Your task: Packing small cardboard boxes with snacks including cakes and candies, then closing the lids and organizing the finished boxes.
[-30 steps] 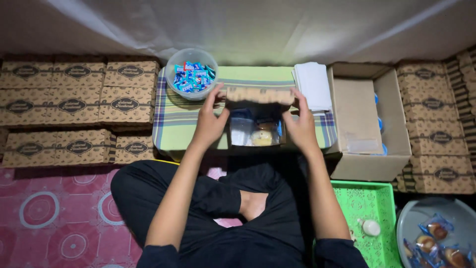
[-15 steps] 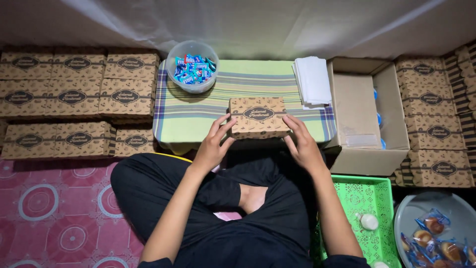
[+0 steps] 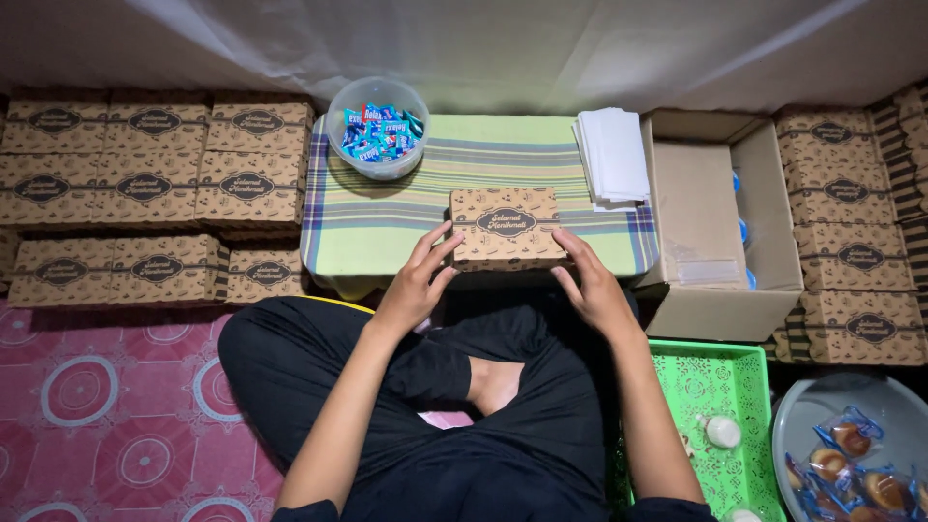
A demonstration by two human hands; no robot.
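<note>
Head view: brown box (image 3: 507, 228) shut now; second ago lid up, snacks showing. Closing looks done. Box sits mid surface (image 3: 387, 227), green striped cloth. Left hand (image 3: 418, 280) at box's 8 o'clock, fingers spread, tips touching corner. Right hand (image 3: 592, 283) at 4 o'clock, loose, holding nothing. Candy bowl (image 3: 378, 128) at 11 o'clock, white napkins (image 3: 615, 157) at 1 o'clock. Shut boxes stacked (image 3: 145, 193) left, open carton (image 3: 710, 227) right, pink mat (image 3: 106, 416) on floor.

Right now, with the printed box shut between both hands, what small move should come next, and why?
Probably grip the closed box at its two near corners and lift it off the striped cloth. The left hand and right hand already flank it, and similar boxes sit stacked at the left.
</note>
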